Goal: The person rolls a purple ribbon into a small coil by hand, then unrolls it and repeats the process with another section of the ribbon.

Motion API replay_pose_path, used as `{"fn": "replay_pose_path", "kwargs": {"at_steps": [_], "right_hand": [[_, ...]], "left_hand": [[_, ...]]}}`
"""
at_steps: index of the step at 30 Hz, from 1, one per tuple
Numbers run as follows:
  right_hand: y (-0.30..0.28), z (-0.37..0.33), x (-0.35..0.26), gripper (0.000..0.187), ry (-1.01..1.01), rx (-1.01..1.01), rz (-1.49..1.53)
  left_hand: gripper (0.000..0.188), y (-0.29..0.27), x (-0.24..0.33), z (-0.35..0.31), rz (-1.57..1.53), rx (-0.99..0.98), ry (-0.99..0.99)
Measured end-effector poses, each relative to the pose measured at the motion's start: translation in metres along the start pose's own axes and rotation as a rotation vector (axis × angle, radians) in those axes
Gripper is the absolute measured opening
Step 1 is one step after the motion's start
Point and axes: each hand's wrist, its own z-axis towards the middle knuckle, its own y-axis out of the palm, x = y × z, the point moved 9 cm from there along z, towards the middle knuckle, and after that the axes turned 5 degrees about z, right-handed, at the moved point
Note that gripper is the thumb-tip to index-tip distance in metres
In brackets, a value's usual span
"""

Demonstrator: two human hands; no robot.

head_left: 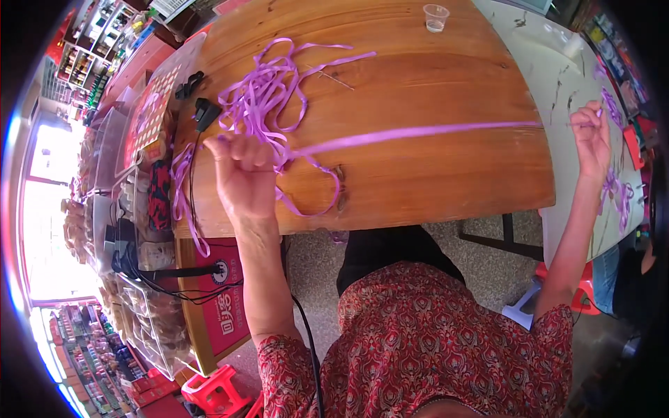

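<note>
Clock face centred on the view. Purple ribbon [418, 132] drawn straight across the wooden table [446, 184], left hand to right hand.

Left hand [245, 174] at 10 o'clock, fingers curled together, thumb up against them, a scrap of purple at the thumb; looks clamped on the ribbon, though the knuckles hide the grip itself. Right hand [592, 143] between 2 and 3 o'clock, out over the pale table [519, 45], fingertips pinched on the ribbon's far end (purple just shows between them).

Loose ribbon pile [254, 97] at 11 o'clock, tangled, directly beyond the left hand. One slack loop curves on the wood just right of the left wrist. Small black object [206, 113] at 10 o'clock, near the left thumb; use unclear. Clear plastic cup [435, 19] at 1 o'clock, upright, well apart from both hands. More purple strips [619, 198] at 3 o'clock on the pale table. Red stool [216, 391] at 7 o'clock.
</note>
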Motion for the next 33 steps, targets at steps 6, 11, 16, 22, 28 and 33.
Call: {"fn": "replay_pose_path", "kwargs": {"at_steps": [6,11,16,22,28,33], "right_hand": [[0.037,0.002,0.064,0.032,-0.019,-0.069,-0.505],[0.069,-0.005,0.139,0.027,-0.091,-0.095,-1.022],[0.088,-0.02,0.2,0.027,-0.061,-0.296,-1.419],[0.114,-0.039,0.242,0.026,-0.072,-0.589,-1.459],[0.103,-0.043,0.247,0.028,0.023,-0.459,-1.317],[0.102,-0.047,0.24,0.02,-0.024,-0.48,-1.266]], "left_hand": [[0.021,0.028,-0.068,-0.013,0.336,0.055,-0.164],[0.02,0.062,-0.098,-0.021,0.455,0.013,-0.188],[0.017,0.075,-0.11,-0.027,0.48,-0.003,-0.206],[0.015,0.098,-0.116,-0.037,0.992,-0.131,-0.077],[0.014,0.108,-0.126,-0.044,1.229,-0.223,-0.019],[0.011,0.108,-0.133,-0.045,1.113,-0.258,-0.031]]}}
